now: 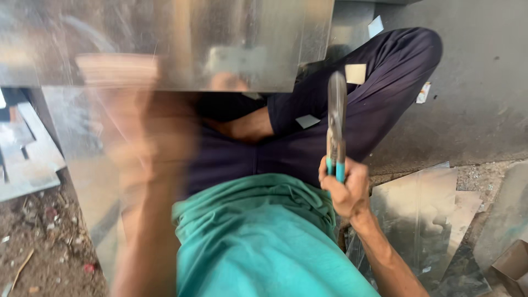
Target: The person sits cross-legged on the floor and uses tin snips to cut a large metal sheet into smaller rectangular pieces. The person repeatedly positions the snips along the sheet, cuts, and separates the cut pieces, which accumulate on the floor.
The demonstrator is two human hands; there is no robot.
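I sit on the ground in a teal shirt and dark trousers. My right hand (346, 190) is closed around the blue handles of metal snips (336, 124), whose blades point up and away, jaws together. My left hand (140, 143) is raised and heavily blurred. It seems to grip the lower left part of a large shiny metal sheet (165, 38) that spans the top of the view above my lap, though the blur hides the fingers.
Cut metal sheet pieces (429, 203) lie on the ground to my right, and more (27, 159) to my left. Small offcuts (355, 72) rest on my trouser leg. A grey concrete floor (484, 82) lies beyond, and dirt with debris (44, 247) at lower left.
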